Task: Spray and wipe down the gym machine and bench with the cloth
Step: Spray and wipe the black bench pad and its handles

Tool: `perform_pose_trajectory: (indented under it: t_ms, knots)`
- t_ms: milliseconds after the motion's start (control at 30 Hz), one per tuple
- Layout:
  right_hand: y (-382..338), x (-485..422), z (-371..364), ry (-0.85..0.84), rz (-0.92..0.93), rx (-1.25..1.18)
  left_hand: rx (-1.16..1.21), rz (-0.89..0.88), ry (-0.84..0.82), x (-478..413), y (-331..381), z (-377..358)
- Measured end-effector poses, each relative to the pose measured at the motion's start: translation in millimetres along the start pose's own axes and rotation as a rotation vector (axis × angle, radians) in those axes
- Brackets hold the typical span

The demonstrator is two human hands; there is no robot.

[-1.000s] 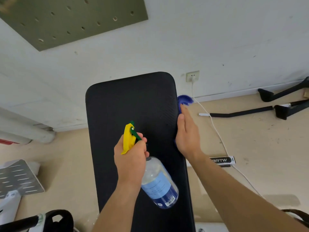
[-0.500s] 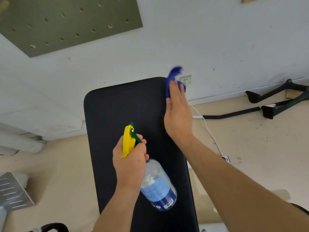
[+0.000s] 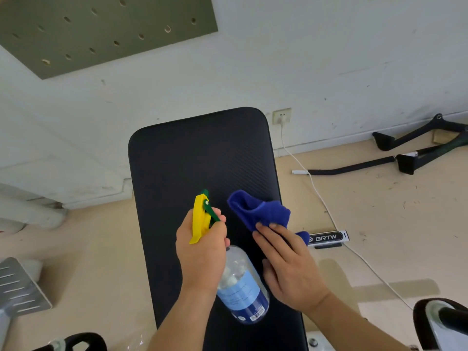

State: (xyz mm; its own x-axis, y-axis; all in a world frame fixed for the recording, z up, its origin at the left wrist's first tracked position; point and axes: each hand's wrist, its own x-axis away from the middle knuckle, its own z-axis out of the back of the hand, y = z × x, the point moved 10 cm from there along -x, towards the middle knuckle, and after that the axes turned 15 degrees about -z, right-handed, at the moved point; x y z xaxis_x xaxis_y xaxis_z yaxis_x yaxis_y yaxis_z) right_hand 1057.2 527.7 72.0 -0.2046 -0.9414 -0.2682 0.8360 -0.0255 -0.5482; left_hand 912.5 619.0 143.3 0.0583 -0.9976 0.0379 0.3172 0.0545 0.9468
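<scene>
Cloth [image 3: 260, 211] is lying bunched on the bench pad's [image 3: 190, 160] right side, the right hand [image 3: 291, 269] pressing its near edge with fingers [image 3: 276, 236] straight and together. The left hand [image 3: 202, 252] is gripping the spray bottle [image 3: 243, 292], fingers curled round its neck. Flattening the cloth under the palm and overlapping the strokes would probably be cleaning more evenly.

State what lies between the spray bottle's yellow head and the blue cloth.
Only a narrow strip of bare black bench pad; the head view shows the spray bottle and cloth apart.
</scene>
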Motion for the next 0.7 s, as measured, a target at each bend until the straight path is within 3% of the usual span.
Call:
perform_pose_trajectory:
  t_ms: [100, 233, 333, 400, 567, 700]
  knots:
    - [3, -4, 9, -0.058, 0.093, 0.084, -0.001, 0.003, -0.026, 4, -2, -5]
    - [25, -25, 22, 0.006, 0.146, 0.295, -0.008, 0.001, -0.038, 3, -3, -9]
    - [31, -40, 10, -0.078, 0.183, 0.371, -0.004, 0.002, -0.036, 2, -2, -11]
    - [30, -57, 6, -0.086, 0.128, 0.339, 0.014, 0.004, -0.033, 0, 0, -11]
    - [32, -140, 39, 0.107, -0.142, 0.114, 0.057, -0.029, -0.045, -10, 13, -12]
    - [39, -205, 53, 0.155, -0.363, -0.099, 0.070, -0.087, -0.093, -18, 28, -16]
